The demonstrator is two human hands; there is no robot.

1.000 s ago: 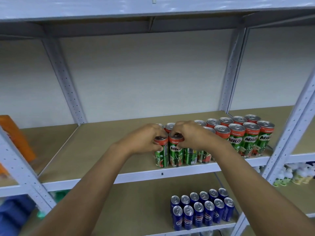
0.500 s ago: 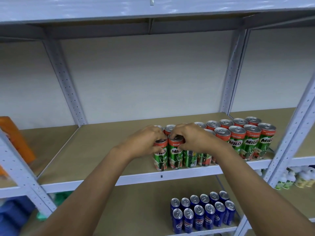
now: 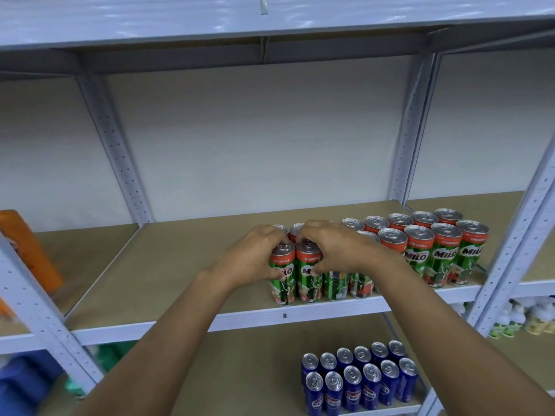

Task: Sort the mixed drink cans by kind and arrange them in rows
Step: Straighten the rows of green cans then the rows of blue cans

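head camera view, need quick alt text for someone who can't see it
Two hands grip the two leftmost green cans: left hand on the end can, right hand on its neighbour, on a shelf. Blue cans stand in rows below.

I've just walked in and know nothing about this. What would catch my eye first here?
Two hands meet at mid-shelf: the left hand grips the end Milo can of the front row, and the right hand grips the can beside it. To their right stand two neat rows of green Milo cans. On the shelf below, blue cans also stand in two rows.
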